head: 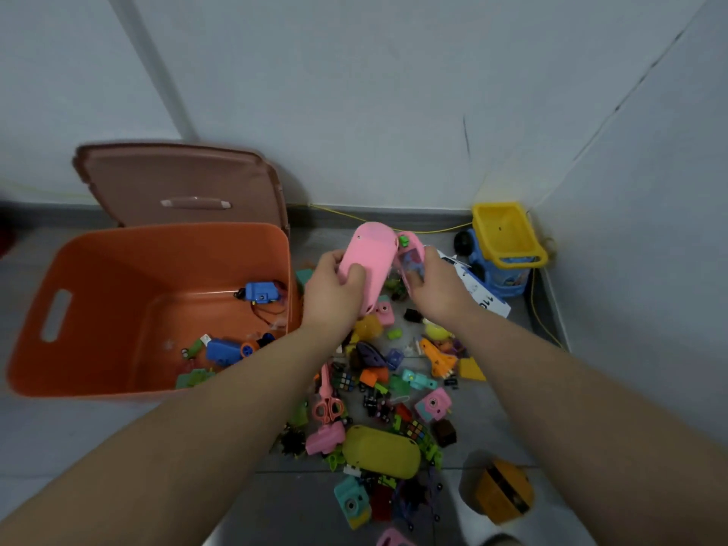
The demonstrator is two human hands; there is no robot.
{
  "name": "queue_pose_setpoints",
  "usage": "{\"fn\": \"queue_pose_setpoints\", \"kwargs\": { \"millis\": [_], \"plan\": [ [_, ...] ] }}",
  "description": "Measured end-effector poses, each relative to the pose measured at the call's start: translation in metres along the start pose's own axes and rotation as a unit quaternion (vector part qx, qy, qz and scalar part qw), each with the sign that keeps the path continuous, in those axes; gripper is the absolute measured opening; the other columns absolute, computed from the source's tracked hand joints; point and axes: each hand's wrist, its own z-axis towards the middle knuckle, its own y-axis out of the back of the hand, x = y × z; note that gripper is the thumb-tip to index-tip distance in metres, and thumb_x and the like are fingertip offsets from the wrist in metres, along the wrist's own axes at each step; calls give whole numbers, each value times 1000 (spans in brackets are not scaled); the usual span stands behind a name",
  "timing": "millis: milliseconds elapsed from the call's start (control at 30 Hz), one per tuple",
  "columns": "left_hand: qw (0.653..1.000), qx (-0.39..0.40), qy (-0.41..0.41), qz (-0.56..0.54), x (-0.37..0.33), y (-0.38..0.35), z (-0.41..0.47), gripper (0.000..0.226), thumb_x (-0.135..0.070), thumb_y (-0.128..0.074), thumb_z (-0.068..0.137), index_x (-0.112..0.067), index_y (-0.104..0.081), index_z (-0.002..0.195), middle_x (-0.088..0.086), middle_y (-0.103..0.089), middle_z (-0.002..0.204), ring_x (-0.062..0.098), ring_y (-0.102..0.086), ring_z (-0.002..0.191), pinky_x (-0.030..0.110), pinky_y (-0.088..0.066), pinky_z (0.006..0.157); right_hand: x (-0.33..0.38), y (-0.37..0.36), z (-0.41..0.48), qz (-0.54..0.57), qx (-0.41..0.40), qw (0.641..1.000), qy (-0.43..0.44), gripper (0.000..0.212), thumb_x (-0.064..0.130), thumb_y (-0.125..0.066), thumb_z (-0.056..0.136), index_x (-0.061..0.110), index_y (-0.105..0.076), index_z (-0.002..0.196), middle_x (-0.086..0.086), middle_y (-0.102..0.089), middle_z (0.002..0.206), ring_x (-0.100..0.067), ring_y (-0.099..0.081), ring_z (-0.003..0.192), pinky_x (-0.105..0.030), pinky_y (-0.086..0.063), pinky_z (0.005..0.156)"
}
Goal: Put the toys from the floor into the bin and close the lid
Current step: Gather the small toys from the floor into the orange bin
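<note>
I see both hands raised over the toy pile (388, 396), just right of the bin. Left hand (335, 287) is clamped on a pink oval case (368, 262), thumb across its back, case tilted up. Right hand (435, 287) grips a smaller pink toy phone (411, 256) with a green button on top; fingers wrapped around it. The two pink items sit side by side, touching or nearly so, I can't tell which.

Orange bin (98, 277) is open on the floor at left, a few blue and green toys (224, 350) in the bottom. Its lid (181, 183) leans upright against the wall behind it.

Most of the toys lie on the floor between my forearms: yellow case (380, 451), pink scissors (327, 405), camera toys. Blue-and-yellow dump truck (502, 250) sits in the corner.
</note>
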Motion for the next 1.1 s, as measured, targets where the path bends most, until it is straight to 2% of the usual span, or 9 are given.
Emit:
{"fn": "queue_pose_setpoints", "kwargs": {
  "millis": [100, 200, 367, 467, 633, 767, 867, 967, 1100],
  "plan": [
    [999, -27, -20, 4, -14, 27, 7, 34, -32, -53, 98, -16, -57, 127, -6, -59, 104, 15, -58, 95, 24, -44, 79, 24, 13, 1, -12, 0, 1000, 28, 20, 19, -49, 95, 9, -52, 112, -12, -63, 97, -30, -61, 87, -40, -49, 69],
    [999, -49, -10, 5, -13, 58, 10, 33, -32, -52, 99, -15, -57, 127, -4, -59, 106, 14, -56, 95, 25, -41, 79, 51, 18, 3, -38, 3, 997, 69, 17, 9, -51, 96, 4, -51, 112, -16, -62, 101, -30, -57, 86, -35, -38, 64],
    [994, -100, 33, 12, 10, 118, 15, 35, -36, -51, 96, -20, -56, 127, 0, -62, 114, 20, -58, 100, 38, -52, 91, 119, 1, 6, -49, 38, 991, 119, 22, 16, -52, 97, 6, -50, 117, -16, -64, 109, -34, -60, 93, -37, -43, 69],
    [992, -109, 58, 29, 19, 140, 17, 37, -38, -50, 95, -22, -54, 128, 4, -62, 118, 22, -59, 99, 42, -54, 90, 148, -17, 4, -28, 49, 990, 133, 25, 18, -54, 96, 6, -50, 118, -17, -64, 109, -36, -60, 95, -42, -48, 74],
    [988, -114, 97, 46, 39, 186, 23, 39, -30, -54, 94, -18, -50, 131, 9, -63, 120, 27, -65, 95, 48, -59, 82, 192, -58, -12, -63, 97, 978, 173, 33, 20, -61, 93, 13, -47, 122, -18, -67, 109, -39, -63, 94, -35, -42, 64],
    [985, -87, 108, 103, 58, 212, 25, 43, -25, -59, 94, -14, -46, 133, 12, -63, 124, 26, -64, 92, 37, -60, 75, 205, -87, -19, -66, 128, 977, 158, 39, 19, -62, 91, 17, -46, 127, -18, -66, 113, -41, -64, 99, -44, -54, 76],
    [983, -78, 92, 139, 70, 226, 27, 45, -25, -63, 93, -14, -46, 132, 11, -65, 121, 19, -62, 84, 35, -60, 72, 213, -103, -17, -53, 139, 979, 142, 53, 18, -58, 94, 17, -39, 144, -17, -64, 124, -37, -62, 109, -34, -50, 81],
    [980, -85, 88, 157, 79, 232, 27, 50, -30, -64, 91, -17, -45, 135, 7, -64, 121, 21, -64, 96, 40, -59, 81, 218, -113, -18, -36, 135, 982, 128, 61, 16, -54, 96, 20, -31, 153, -14, -60, 131, -31, -59, 116, -36, -49, 92],
    [981, -67, 75, 163, 83, 227, 25, 50, -31, -61, 90, -20, -46, 136, 2, -62, 121, 20, -61, 105, 39, -54, 91, 212, -115, -18, -25, 105, 985, 137, 58, 15, -53, 95, 24, -37, 149, -10, -55, 138, -28, -56, 123, -38, -47, 102]
  ]
}}
